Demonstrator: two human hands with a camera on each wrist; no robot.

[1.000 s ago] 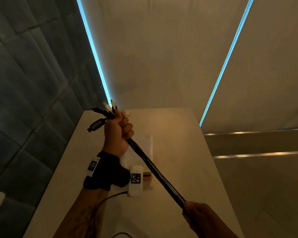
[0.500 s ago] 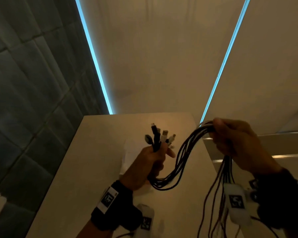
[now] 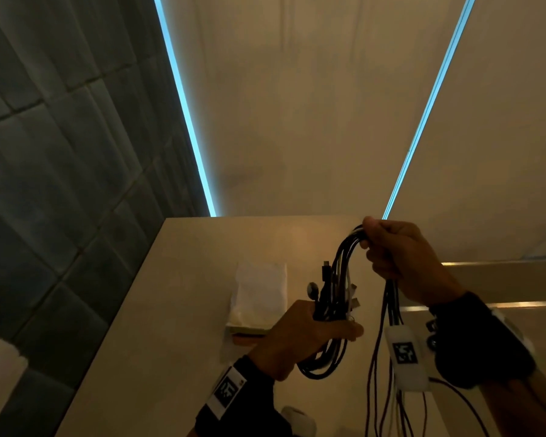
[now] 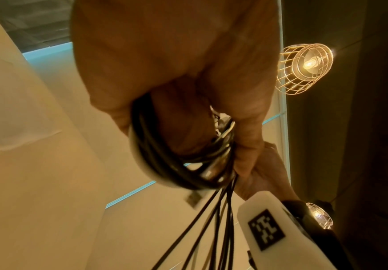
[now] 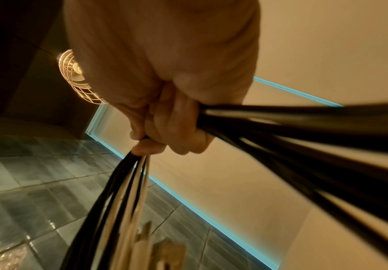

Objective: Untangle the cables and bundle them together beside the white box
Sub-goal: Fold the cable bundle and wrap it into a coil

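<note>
A bundle of mostly black cables [image 3: 344, 263] arches between my two hands above the table. My left hand [image 3: 309, 329] grips the bundle just below the plug ends [image 3: 327, 279], which stick upward; a loop [image 3: 322, 367] sags under the fist. My right hand [image 3: 388, 247] holds the top of the arch higher up on the right, and the loose tails [image 3: 388, 405] hang down past its wrist. The left wrist view shows my fingers [image 4: 246, 146] curled round the cables [image 4: 165, 160]. In the right wrist view, cables [image 5: 303, 127] run through my closed fist [image 5: 174, 127]. The white box [image 3: 260, 294] lies on the table, left of my left hand.
The beige table [image 3: 171, 310] meets a beige wall with two blue light strips [image 3: 183, 105]. A dark padded wall [image 3: 60, 184] runs along the left side. A ledge with metal rails [image 3: 501, 263] lies to the right. Wire-cage lamps [image 4: 303, 67] hang overhead.
My right hand moved from low at the stretched bundle's far end up to the right, folding the cables into an arch. My left hand dropped lower and shifted right, and the arch has tightened.
</note>
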